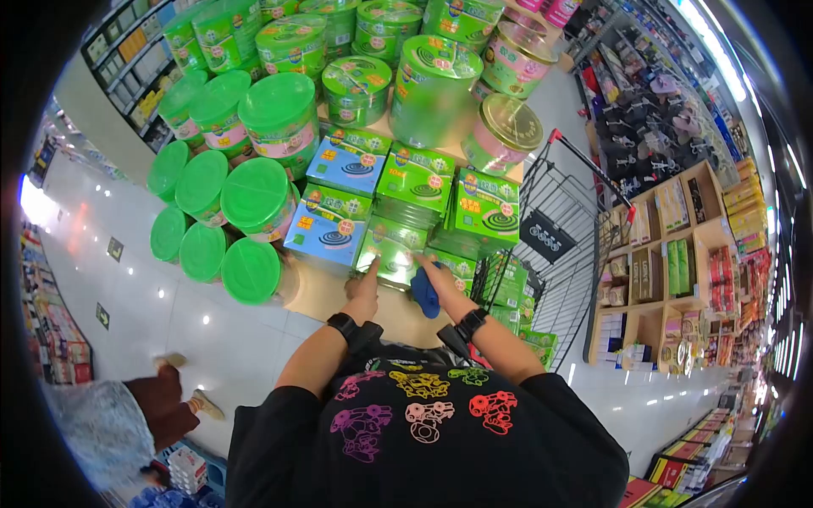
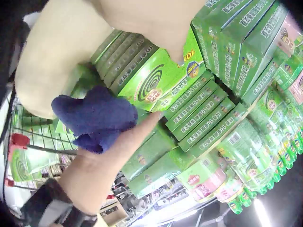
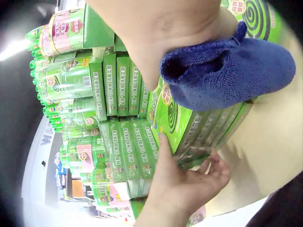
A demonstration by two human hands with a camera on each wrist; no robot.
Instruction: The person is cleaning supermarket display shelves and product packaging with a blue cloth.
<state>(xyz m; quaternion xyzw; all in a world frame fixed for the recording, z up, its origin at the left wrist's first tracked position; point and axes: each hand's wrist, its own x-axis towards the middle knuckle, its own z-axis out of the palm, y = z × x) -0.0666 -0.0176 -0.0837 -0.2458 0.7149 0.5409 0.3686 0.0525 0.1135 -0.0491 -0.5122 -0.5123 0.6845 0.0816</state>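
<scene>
A shrink-wrapped stack of green mosquito coil boxes [image 1: 391,254] sits at the front of the display, between both hands. My left hand [image 3: 184,189] grips its side, thumb on the top box and fingers curled low along the side. My right hand [image 1: 439,278] is at the opposite side, its thumb stretched along the box edge. A dark blue plush cloth [image 3: 227,75], folded and sock-like, hangs in the right hand and covers most of its fingers. Behind stand more green boxes [image 1: 413,179] and, to the left, blue boxes [image 1: 326,229].
Green-lidded tubs [image 1: 254,193] stand in rows at the left and back. A black wire shopping cart [image 1: 559,229] is close on the right. Another person's legs [image 1: 161,402] show at the lower left. Wooden shelving [image 1: 652,279] stands beyond the cart.
</scene>
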